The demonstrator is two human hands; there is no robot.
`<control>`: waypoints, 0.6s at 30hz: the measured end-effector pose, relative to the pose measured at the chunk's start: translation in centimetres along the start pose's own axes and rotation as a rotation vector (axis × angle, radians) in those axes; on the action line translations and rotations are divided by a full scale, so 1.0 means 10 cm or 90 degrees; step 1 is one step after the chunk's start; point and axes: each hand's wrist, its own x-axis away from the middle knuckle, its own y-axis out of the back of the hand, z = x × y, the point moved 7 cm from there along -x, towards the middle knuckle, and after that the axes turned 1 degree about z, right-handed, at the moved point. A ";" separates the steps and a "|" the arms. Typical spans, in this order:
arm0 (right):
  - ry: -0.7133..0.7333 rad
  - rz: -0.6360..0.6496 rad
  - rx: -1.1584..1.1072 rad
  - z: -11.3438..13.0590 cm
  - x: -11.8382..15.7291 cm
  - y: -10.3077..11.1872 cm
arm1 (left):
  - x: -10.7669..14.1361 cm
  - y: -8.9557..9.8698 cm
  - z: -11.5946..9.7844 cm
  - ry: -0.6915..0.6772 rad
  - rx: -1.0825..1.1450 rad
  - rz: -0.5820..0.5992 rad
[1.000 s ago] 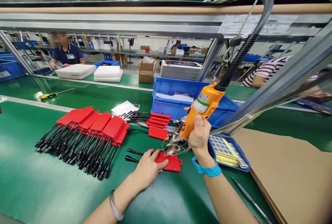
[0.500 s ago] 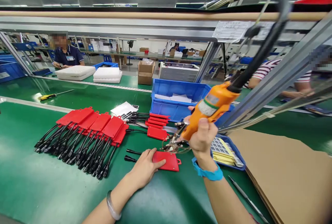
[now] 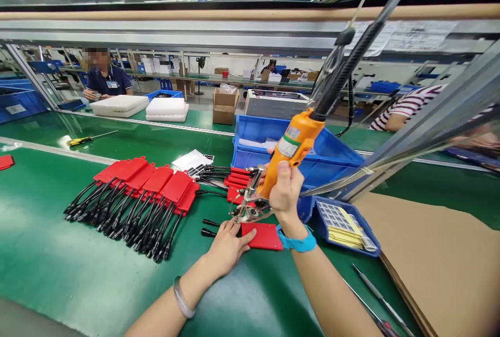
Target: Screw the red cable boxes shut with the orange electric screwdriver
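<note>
The step in hand looks like driving a screw into a flat red case [image 3: 263,237], which lies on the table [image 3: 97,279] in front of the person, nearer the near edge than the far one. The left hand [image 3: 228,248] is spread over the left end of the case, thumb apart from the fingers and resting on top; it presses rather than grips. The right hand [image 3: 287,188] is wrapped firmly round an orange power screwdriver [image 3: 287,147], whose tip end, inside a clear ring guard [image 3: 250,214], hangs at the far side of the case near its left end. Whether the tip touches the case cannot be told. The next move seems to call for a steady left hand and the driver lined up straight over the screw hole.

The case is bright red, smooth and thin, with a small hole at its near right corner. A blue wristband [image 3: 300,240] hides its right end. Two black leads [image 3: 209,232] show to the left of the hand, which covers where they join. To the left, a row of red cases [image 3: 148,181] lies overlapping, black cables [image 3: 125,217] pointing toward the near edge.
</note>
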 end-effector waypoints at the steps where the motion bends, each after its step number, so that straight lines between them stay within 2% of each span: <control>1: -0.009 0.004 0.000 -0.06 0.02 -0.01 | 0.00 -0.01 0.00 0.000 0.000 0.001; 10: -0.013 0.030 -0.001 -0.21 0.06 -0.06 | -0.02 -0.10 0.03 0.022 0.013 -0.004; 15: -0.016 0.045 -0.011 -0.31 0.15 -0.10 | -0.03 -0.08 0.03 0.027 0.012 -0.003; 18: -0.007 0.053 -0.028 -0.23 0.19 -0.06 | -0.01 -0.02 0.01 0.018 0.007 0.002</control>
